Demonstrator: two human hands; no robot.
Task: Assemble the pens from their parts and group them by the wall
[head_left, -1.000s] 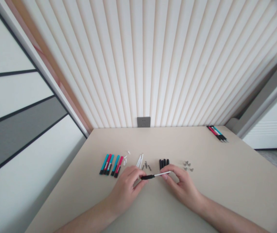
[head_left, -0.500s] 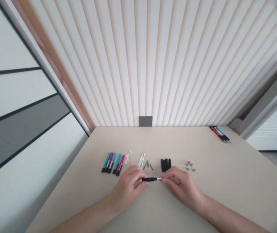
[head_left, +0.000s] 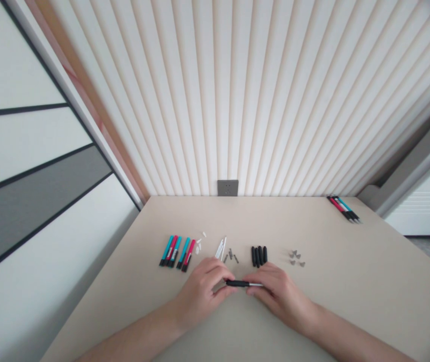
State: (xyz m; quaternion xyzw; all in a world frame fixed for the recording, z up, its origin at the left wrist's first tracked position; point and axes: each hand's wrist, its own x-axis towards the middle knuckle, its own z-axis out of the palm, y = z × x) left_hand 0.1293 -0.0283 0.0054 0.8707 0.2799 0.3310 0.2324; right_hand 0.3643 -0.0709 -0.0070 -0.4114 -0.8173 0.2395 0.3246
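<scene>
My left hand (head_left: 205, 284) pinches the left end of a black pen grip (head_left: 237, 283) between thumb and fingers, held level above the table. From the grip's right end sticks a thin white rod (head_left: 256, 285), which looks like a pen refill. My right hand (head_left: 277, 289) has thumb and fingertips closed around that rod close to the grip, with the rod's end showing past them. Just beyond my hands lie several white refills (head_left: 219, 248), several small grey springs (head_left: 231, 255) and a row of black pen grips (head_left: 259, 256).
Several blue and red pen barrels (head_left: 177, 252) lie at the left, beside small white pieces (head_left: 199, 246). Several metal cone tips (head_left: 297, 257) sit to the right. Pens (head_left: 343, 209) lie at the table's (head_left: 294, 216) back right corner. A socket (head_left: 227, 188) is on the ribbed wall.
My right fingertips have slid from the rod's outer end towards the black grip, so the rod now shows beyond them. My left hand still holds the grip. The view has shifted slightly.
</scene>
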